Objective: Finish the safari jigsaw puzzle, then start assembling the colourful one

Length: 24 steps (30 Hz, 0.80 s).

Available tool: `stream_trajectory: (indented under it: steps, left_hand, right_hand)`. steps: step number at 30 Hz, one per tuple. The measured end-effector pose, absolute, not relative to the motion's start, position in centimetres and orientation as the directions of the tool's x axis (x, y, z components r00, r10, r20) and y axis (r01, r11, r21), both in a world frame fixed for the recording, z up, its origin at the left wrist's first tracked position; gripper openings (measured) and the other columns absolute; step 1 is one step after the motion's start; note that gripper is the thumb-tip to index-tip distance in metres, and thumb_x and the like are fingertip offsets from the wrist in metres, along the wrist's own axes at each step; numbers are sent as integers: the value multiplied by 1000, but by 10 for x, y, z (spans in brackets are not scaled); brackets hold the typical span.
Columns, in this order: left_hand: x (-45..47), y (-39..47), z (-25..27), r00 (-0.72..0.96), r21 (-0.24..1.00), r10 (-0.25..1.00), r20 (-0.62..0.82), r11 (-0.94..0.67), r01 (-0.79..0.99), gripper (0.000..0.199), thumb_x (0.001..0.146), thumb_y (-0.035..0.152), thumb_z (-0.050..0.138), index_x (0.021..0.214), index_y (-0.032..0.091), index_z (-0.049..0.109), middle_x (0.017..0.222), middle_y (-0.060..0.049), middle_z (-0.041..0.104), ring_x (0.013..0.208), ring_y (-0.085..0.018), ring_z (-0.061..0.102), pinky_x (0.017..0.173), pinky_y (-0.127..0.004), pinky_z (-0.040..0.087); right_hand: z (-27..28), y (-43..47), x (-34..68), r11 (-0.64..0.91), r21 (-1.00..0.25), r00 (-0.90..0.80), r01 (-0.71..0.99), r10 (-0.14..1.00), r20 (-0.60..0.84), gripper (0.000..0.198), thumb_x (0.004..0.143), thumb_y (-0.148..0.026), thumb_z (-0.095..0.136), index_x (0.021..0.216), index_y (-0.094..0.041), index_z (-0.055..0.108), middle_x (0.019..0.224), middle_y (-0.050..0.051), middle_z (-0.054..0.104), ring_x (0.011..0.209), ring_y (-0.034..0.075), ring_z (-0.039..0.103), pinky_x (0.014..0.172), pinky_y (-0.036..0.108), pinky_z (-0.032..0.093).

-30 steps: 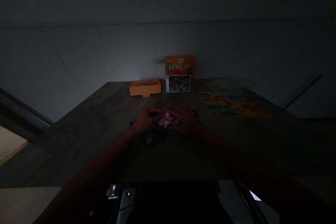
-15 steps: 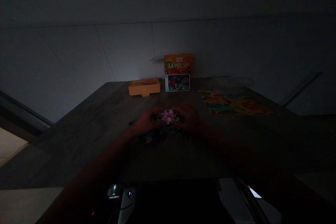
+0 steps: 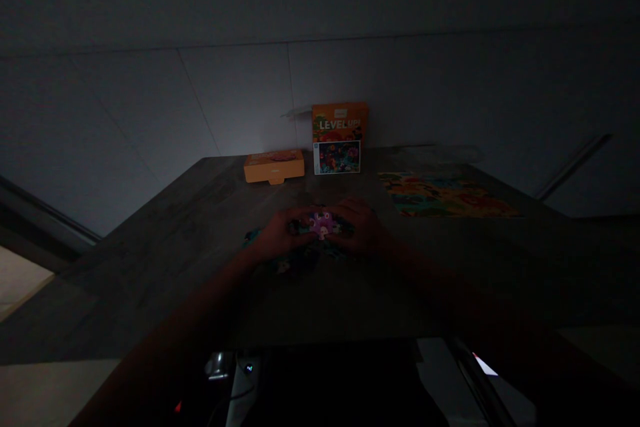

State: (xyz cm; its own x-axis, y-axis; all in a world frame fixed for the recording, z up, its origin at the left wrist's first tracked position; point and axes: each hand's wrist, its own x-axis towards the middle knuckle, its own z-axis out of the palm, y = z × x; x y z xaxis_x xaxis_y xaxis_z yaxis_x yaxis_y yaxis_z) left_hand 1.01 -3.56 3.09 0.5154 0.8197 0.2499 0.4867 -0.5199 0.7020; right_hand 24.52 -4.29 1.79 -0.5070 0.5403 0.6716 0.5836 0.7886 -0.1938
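In the dim head view, both hands meet around a small cluster of jigsaw puzzle pieces (image 3: 323,223), mostly dark with a bright purple part in the middle. My left hand (image 3: 280,233) is curled round the left side, thumb along the near edge. From the right, my right hand (image 3: 359,225) grips the other side the same way. Loose puzzle pieces (image 3: 284,266) lie on the table below and beside the left hand; darkness hides their outlines. One teal piece (image 3: 251,235) shows left of my left wrist.
An orange "LEVEL UP!" box (image 3: 341,121) stands at the back, with a picture card (image 3: 337,157) leaning on its front. Left of it lies an orange box (image 3: 275,167). A colourful sheet (image 3: 447,197) lies on the right of the grey table (image 3: 165,240).
The hands and the puzzle cluster stay nearly in place. The purple part shows very slightly farther right and lower between the fingers.
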Motion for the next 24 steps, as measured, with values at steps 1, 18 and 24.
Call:
stream_trajectory:
  steps: [1, 18, 24]
  left_hand:
    - [10, -37, 33, 541, 682, 803, 249, -542, 491, 52, 79, 40, 67, 126, 20, 60, 108, -6, 67, 94, -22, 63, 82, -34, 51]
    - [-12, -21, 17, 433, 98, 852, -294, -424, 900, 118, 63, 83, 57, 154, 31, 2, 160, -18, -10, 145, -42, -9, 106, -73, 8]
    - [-4, 3, -1, 430, 128, 901, -57, -421, 898, 101, 69, 85, 48, 152, 31, 25, 159, -17, 14, 146, -40, 11, 109, -69, 9]
  right_hand:
    - [20, -43, 247, 791, -221, -522, 571, 558, 645, 50, 80, -45, 67, 120, -14, 62, 101, 13, 65, 96, 26, 58, 86, 42, 46]
    - [26, -35, 281, 250, -760, -740, 600, 534, -409, 65, 61, -52, 81, 113, -16, 69, 89, 4, 71, 73, 15, 64, 61, 22, 48]
    - [9, -23, 271, 302, -769, -645, 563, 743, -180, 63, 66, -56, 75, 113, -15, 68, 86, 5, 70, 71, 16, 64, 60, 25, 47]
